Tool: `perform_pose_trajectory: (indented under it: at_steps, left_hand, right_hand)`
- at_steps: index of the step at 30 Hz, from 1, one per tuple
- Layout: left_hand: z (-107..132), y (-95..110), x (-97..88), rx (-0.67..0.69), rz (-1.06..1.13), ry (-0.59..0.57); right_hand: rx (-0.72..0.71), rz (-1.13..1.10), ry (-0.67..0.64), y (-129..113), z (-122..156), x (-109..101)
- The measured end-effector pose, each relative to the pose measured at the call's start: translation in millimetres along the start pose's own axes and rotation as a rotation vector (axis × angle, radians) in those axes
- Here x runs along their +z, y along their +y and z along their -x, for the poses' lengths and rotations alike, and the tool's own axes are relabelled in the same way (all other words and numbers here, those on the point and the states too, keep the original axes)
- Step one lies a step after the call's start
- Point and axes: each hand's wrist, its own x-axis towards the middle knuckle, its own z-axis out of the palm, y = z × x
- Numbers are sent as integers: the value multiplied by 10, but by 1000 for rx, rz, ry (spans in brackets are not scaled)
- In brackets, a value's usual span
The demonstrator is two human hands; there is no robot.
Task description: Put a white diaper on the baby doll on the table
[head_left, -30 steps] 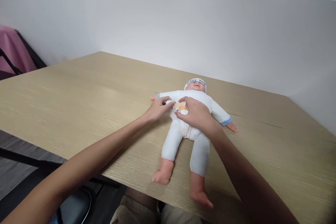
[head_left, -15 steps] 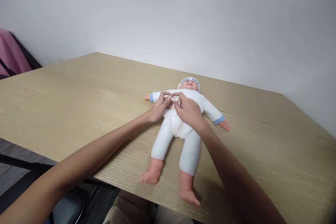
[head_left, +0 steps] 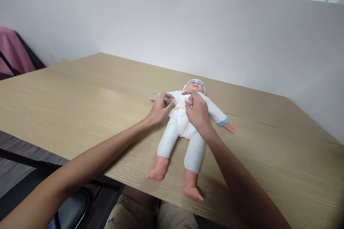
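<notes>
A baby doll (head_left: 185, 128) in a white suit and a white cap lies on its back on the wooden table (head_left: 80, 103), head away from me, bare feet near the front edge. My left hand (head_left: 160, 109) pinches the white cloth at the doll's chest on its left side. My right hand (head_left: 197, 112) rests on the chest beside it, fingers curled and gripping the suit near the collar. A small printed patch shows on the cloth between the two hands. Both of the doll's arms are spread out to the sides.
A white partition wall (head_left: 215, 35) runs along the table's far and right sides. A pink cloth on a dark chair (head_left: 13, 57) stands at the far left. My knees and a dark chair seat (head_left: 72, 211) show below the table's front edge.
Both hands have moved up the doll's chest from the belly toward the collar. The round orange and white piece seen under my right hand a second ago is now covered.
</notes>
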Motion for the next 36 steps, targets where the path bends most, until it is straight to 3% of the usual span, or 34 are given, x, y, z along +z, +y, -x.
perform_pose_trajectory:
  at_steps: [3, 5, 8, 10, 12, 14, 18, 22, 36]
  left_hand:
    - [260, 298, -53, 93, -61, -32]
    - [468, 472, -96, 176, -136, -196]
    - [712, 595, -188, 265, -289, -494]
    - [795, 585, -253, 277, -348, -592]
    - [822, 536, -295, 255, -386, -592]
    - [811, 488, -294, 223, -411, -545]
    - [735, 458, -172, 112, -361, -418]
    - [636, 455, -40, 80, -422, -406]
    - [624, 425, -50, 223, -251, -396]
  right_hand:
    - [-40, -104, 96, -104, 148, -158]
    - [-17, -226, 63, -200, 367, -305]
    - [31, -365, -162, -296, 824, -502]
    - [30, -313, -319, -276, 1116, -574]
    - [3, -174, -364, -190, 1317, -591]
    - [-4, -42, -310, -75, 1403, -569]
    - [42, 118, -219, 56, 1356, -475]
    - [13, 271, -176, 9, 1294, -362]
    - [-29, 204, -154, 42, 1435, -281]
